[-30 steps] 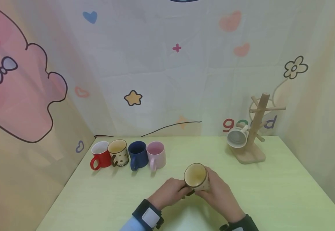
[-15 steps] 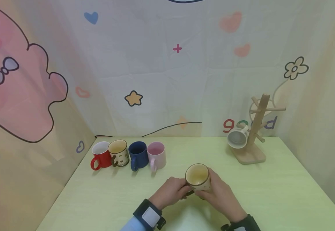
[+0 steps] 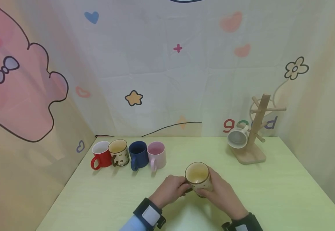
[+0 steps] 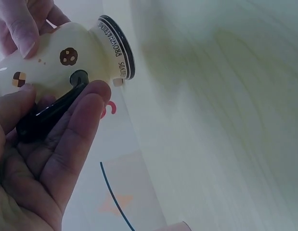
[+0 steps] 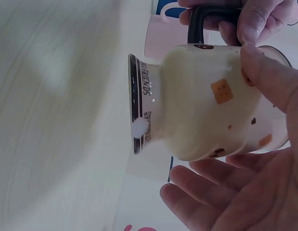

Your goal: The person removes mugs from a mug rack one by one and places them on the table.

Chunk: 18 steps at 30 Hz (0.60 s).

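Note:
Above the table's near middle, both hands hold a cream mug (image 3: 197,174) with a dark rim and cookie prints. My left hand (image 3: 169,190) pinches its dark handle (image 4: 53,111) between thumb and fingers, as the left wrist view shows. My right hand (image 3: 224,194) grips the mug's body from the other side. In the right wrist view the thumb lies on one side of the body (image 5: 192,103) and the fingers on the opposite side. The flared foot with lettering and a black band (image 5: 135,103) stands off the tabletop.
At the back left stand a red mug (image 3: 105,158), a patterned cream mug (image 3: 121,158), a navy mug (image 3: 139,157) and a pink mug (image 3: 159,157), close together. At the back right a wooden mug tree (image 3: 255,125) bears a white mug (image 3: 237,138). A printed curtain (image 3: 167,80) hangs behind the table.
The held mug has shifted slightly right and tipped, so more of its side and its foot show. Both hands have kept their hold. The other mugs and the mug tree stay put.

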Each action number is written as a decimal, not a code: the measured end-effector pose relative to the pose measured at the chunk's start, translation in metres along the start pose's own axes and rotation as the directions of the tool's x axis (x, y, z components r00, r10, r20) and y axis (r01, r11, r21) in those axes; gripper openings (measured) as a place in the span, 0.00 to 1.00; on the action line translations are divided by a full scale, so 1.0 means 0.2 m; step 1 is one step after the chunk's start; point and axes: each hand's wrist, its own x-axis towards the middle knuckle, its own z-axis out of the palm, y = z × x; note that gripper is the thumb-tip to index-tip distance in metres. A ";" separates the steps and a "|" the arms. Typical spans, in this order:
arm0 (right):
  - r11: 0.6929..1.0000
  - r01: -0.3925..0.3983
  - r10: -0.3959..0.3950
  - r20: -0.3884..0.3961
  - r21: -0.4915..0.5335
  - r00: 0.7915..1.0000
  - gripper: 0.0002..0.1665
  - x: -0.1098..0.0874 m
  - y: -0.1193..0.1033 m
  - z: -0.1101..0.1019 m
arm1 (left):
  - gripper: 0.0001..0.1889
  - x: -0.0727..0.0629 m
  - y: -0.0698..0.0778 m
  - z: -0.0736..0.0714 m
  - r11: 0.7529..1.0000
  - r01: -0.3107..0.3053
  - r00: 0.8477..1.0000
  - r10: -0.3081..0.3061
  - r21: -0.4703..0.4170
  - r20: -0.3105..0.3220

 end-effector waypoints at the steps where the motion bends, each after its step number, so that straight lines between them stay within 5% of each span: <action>1: 1.000 -0.001 0.001 0.001 0.001 1.000 0.50 0.00 0.00 0.00 | 0.08 0.00 0.00 0.00 1.000 0.000 1.000 0.000 0.006 -0.004; 10: 0.992 -0.023 0.025 0.016 -0.127 1.000 0.54 -0.01 0.02 -0.04 | 0.09 0.00 -0.02 0.00 0.997 -0.009 0.998 0.014 0.073 -0.062; 18: 0.939 -0.045 0.074 0.071 -0.341 0.995 0.45 -0.02 0.04 -0.06 | 0.10 0.03 -0.04 -0.02 0.991 0.048 0.990 -0.031 0.127 -0.135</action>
